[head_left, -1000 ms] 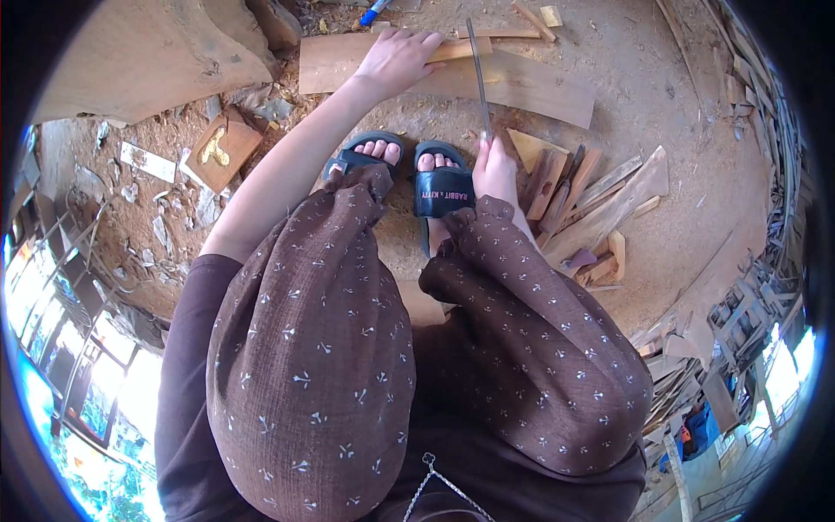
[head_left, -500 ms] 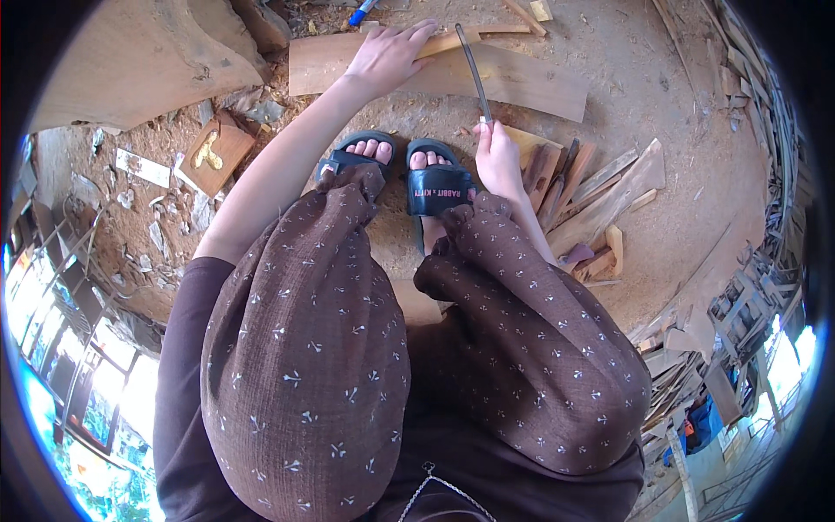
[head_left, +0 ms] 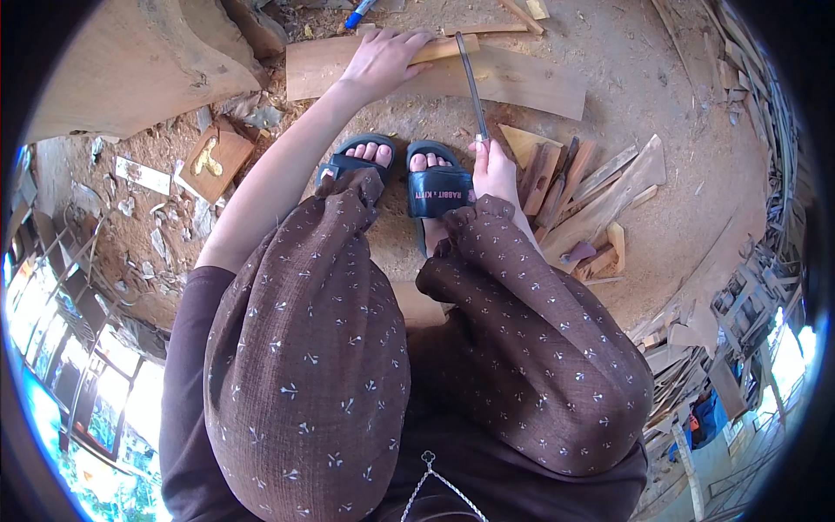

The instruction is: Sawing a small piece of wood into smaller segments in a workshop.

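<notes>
My left hand [head_left: 383, 65] bears down on a small light wood strip [head_left: 445, 49], its fingers curled over the strip's left end. The strip lies on a long, pale, flat board [head_left: 522, 80] on the ground. In my closed right hand [head_left: 494, 167] is the handle of a slim dark metal file [head_left: 472, 87], the handle itself mostly hidden. The file points away from me, and its far end crosses the strip near the strip's right end.
Right of my sandals [head_left: 439, 187] lie several wood offcuts [head_left: 600, 187]. A brown wooden block [head_left: 217, 161] with a yellow shape sits at the left, near a large slab [head_left: 130, 65]. A blue marker [head_left: 359, 14] lies beyond the board. Scrap wood [head_left: 748, 296] is piled along the right.
My right hand has drawn the file a little toward me, and the file's tip sits slightly nearer. My left hand stays on the wood strip, hardly moved.
</notes>
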The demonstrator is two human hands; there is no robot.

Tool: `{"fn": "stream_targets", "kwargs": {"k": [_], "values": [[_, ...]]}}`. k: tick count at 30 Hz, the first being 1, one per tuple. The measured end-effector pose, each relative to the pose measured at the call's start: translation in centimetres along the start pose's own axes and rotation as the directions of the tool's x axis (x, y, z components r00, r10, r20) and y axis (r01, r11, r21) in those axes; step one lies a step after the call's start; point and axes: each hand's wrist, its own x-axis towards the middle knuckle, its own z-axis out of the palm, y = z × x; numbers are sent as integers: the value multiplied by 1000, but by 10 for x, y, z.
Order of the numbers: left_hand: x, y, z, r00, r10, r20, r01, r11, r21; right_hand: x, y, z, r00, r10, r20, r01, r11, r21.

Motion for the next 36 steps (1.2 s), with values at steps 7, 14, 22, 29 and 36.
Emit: {"fn": "stream_targets", "kwargs": {"k": [7,14,22,29,36], "values": [[1,0,-2,998,-9,58,8,1000,12,36,-8,7,997,-67,41,71,993,-90],[2,1,-1,998,-26,50,26,1000,4,26,-6,19,992,-112,-58,100,980,-173],[1,-2,1,999,19,27,-19,1000,-9,10,-2,3,993,96,66,-66,929,-364],[3,-1,-2,998,-15,63,12,999,49,7,-32,-48,989,95,115,-54,945,-323],[3,-1,-1,999,16,46,-17,1000,17,57,-25,-11,994,-67,83,80,984,-161]]}}
